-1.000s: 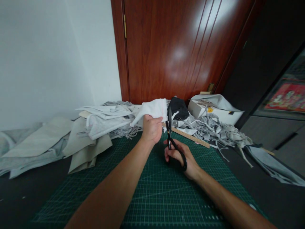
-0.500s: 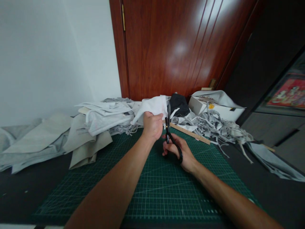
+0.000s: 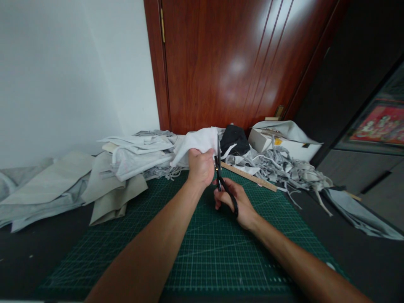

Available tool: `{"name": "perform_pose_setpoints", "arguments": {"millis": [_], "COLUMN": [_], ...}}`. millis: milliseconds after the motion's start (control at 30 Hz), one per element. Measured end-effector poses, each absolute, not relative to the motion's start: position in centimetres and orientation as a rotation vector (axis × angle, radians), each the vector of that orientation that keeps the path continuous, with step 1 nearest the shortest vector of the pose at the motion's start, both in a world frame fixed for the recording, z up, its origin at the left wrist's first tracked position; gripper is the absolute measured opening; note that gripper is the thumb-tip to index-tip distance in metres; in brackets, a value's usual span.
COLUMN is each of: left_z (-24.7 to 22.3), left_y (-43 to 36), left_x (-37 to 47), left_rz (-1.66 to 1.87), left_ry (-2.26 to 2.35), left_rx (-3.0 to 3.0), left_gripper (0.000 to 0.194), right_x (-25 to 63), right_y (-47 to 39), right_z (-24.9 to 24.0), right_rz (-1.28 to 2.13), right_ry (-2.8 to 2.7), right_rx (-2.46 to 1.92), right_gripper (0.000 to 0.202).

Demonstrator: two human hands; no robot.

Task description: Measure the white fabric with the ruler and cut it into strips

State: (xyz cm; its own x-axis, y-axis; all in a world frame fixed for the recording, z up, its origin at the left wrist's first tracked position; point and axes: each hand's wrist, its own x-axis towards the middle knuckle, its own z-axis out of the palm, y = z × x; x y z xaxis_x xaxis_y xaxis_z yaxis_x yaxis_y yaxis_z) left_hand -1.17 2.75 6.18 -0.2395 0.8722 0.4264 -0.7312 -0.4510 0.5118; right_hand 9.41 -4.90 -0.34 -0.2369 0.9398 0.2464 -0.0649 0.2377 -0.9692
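Note:
My left hand [image 3: 202, 167] is closed on a piece of white cloth [image 3: 198, 141], held up above the far edge of the green cutting mat [image 3: 202, 261]. The cloth spreads out beyond my fingers and droops to the left. In my right hand [image 3: 235, 202] is a pair of black scissors [image 3: 220, 179], my fingers through the handles and the blades pointing away from me. The blades stand at the cloth's right edge, just right of my left thumb. Whether they bite into the fabric I cannot tell.
Folded pale cloth [image 3: 139, 155] lies at the back left, with beige pieces [image 3: 110, 185] in front. A wooden ruler [image 3: 249, 176], a black cloth bundle [image 3: 234, 139], a white box [image 3: 296, 147] and tangled grey scraps [image 3: 284, 166] lie behind and right. A brown door [image 3: 217, 63] stands behind.
The scissors have shifted slightly left, closer to the cloth's right edge, and their blades look nearer together. My left hand keeps its hold on the cloth.

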Motion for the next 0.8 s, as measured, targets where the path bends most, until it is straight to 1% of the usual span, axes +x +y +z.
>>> {"name": "perform_pose_setpoints", "arguments": {"millis": [133,333,533,667,800], "left_z": [6.06,5.87,5.38,5.42,5.56], "left_y": [2.66,2.47,2.55,2.37,2.13], "left_x": [-1.10,-0.92,-0.61,-0.50,-0.46], "left_rz": [1.874,1.840,1.851,1.867,1.862], "left_ry": [0.261,0.292,0.357,0.316,0.330], "left_rx": [0.811,0.839,0.828,0.875,0.851], "left_gripper": [0.034,0.028,0.033,0.027,0.032], "right_x": [9.38,9.50,9.61,9.63,9.65], "right_y": [-4.95,-4.84,-4.90,-5.11,-5.14], "right_z": [-0.36,-0.64,-0.86,-0.71,-0.60], "right_rz": [1.199,1.182,1.170,1.168,1.170], "right_ry": [-1.456,-1.423,-1.423,-1.417,-1.410], "right_rx": [-0.892,-0.947,-0.938,-0.939,-0.950], "right_gripper": [0.026,0.027,0.027,0.029,0.031]}}
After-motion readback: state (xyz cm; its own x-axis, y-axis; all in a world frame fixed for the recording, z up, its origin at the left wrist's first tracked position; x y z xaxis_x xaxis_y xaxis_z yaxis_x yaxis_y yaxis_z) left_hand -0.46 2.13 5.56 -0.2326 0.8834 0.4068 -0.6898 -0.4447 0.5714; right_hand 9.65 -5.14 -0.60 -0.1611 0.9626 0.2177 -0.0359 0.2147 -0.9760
